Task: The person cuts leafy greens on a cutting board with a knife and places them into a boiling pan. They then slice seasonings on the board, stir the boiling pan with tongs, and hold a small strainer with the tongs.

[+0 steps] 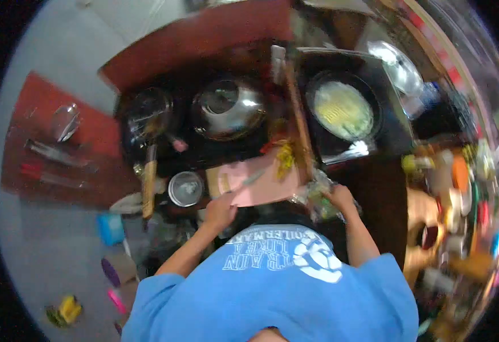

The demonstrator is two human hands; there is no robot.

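My left hand (pixel 220 212) is closed at the left edge of a pink cutting board (pixel 255 196), around the handle end of a knife (pixel 252 179) whose blade lies over the board. Past the board's right side, my right hand (pixel 339 199) is closed on a clear plastic bag (pixel 322 206) with something pale green inside. Yellow and red pieces (pixel 285 160) lie at the board's upper right. The picture is blurred by motion.
Left of the board stands a round metal bowl (pixel 185 189). Behind are a lidded pan (pixel 230 111) and a pan with a wooden handle (pixel 149 165). A dark pan (pixel 343 111) holds pale yellow food. Crowded shelves (pixel 460 211) stand at right.
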